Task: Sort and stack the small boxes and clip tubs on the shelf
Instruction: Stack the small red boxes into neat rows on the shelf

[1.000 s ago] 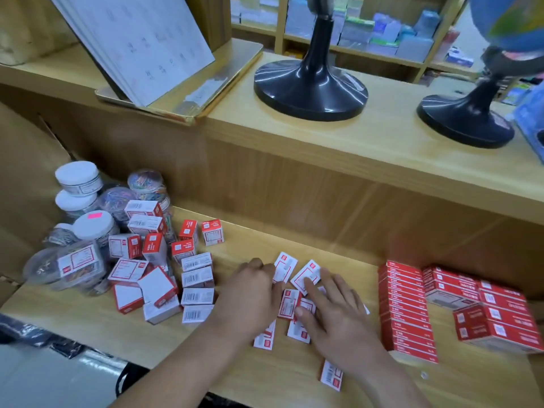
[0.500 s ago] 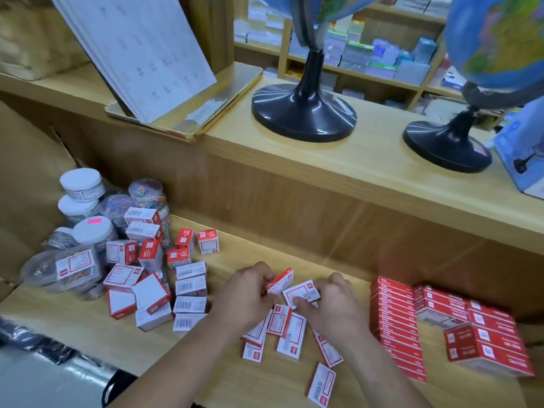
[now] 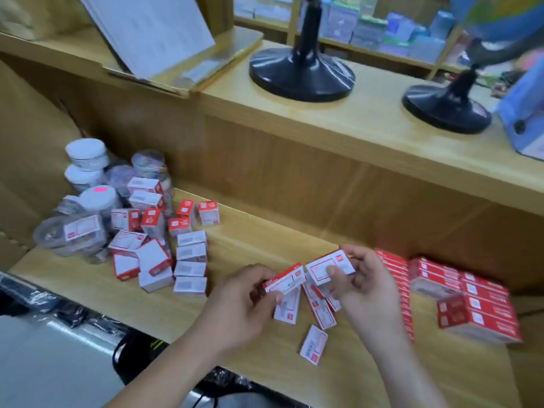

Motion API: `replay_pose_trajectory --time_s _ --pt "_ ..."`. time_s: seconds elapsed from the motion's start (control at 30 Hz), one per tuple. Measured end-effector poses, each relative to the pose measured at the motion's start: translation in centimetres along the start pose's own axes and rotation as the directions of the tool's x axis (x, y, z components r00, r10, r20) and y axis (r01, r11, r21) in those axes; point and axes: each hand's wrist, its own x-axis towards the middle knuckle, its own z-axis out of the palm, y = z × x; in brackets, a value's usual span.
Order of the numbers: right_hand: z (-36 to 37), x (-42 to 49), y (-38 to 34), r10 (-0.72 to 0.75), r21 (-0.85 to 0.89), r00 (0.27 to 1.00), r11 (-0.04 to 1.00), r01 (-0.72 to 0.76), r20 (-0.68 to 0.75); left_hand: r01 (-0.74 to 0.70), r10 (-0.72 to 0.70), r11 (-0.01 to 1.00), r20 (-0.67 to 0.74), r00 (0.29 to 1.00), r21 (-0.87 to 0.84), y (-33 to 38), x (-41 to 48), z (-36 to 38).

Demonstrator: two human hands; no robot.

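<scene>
Low in the frame's centre, over the shelf (image 3: pixel 250 237), the left hand (image 3: pixel 244 293) pinches one small red-and-white box (image 3: pixel 284 279) between thumb and curled fingers. The right hand (image 3: pixel 365 287) pinches a second box (image 3: pixel 329 266), and the two boxes nearly meet. This looks like gathering: next they likely need squaring together, then adding the loose boxes (image 3: pixel 313 344) below. At far left sit the clip tubs (image 3: pixel 86 151), at right the stacked boxes (image 3: pixel 477 307).

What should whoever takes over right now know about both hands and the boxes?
Left hand pinches a small box; right hand holds a second box, both above the shelf.
Done: red stacks at right sit tidy; a neat column of boxes stands centre-left.
Left: loose boxes under the hands, the jumbled pile and clip tubs at left.
</scene>
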Motion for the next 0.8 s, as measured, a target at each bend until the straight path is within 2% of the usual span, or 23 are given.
replay_pose_trajectory --time_s 0.1,0.23,0.33,0.43,0.57,0.8 --pt "-3.7 -3.7 0.7 0.032 0.105 0.997 0.994 -0.025 -0.072 -0.070 0.064 0.997 0.132 0.989 0.036 0.9 -1.3 2.7" --pt "-8.1 -7.9 2.7 0.081 0.072 0.995 0.994 -0.076 -0.057 -0.161 0.122 0.982 0.312 0.942 0.103 2.5 -2.5 6.7" --pt "-10.6 -9.8 5.5 0.095 -0.020 0.994 0.995 -0.097 -0.061 -0.256 0.172 0.946 0.361 0.917 0.199 3.3 -3.2 9.3" --pt "-11.4 -10.3 8.3 0.021 -0.210 0.991 0.976 -0.049 -0.133 -0.356 0.251 0.889 0.344 0.905 0.288 3.5 -3.3 11.4" --pt "-12.2 -8.8 9.7 -0.123 -0.506 0.980 0.862 0.027 -0.158 -0.365 0.289 0.850 0.244 0.926 0.379 3.1 -3.0 13.5" --pt "-12.7 -7.4 10.2 -0.063 -0.468 0.987 0.883 -0.014 -0.149 -0.303 0.248 0.836 0.178 0.952 0.457 3.3 -1.9 15.1"
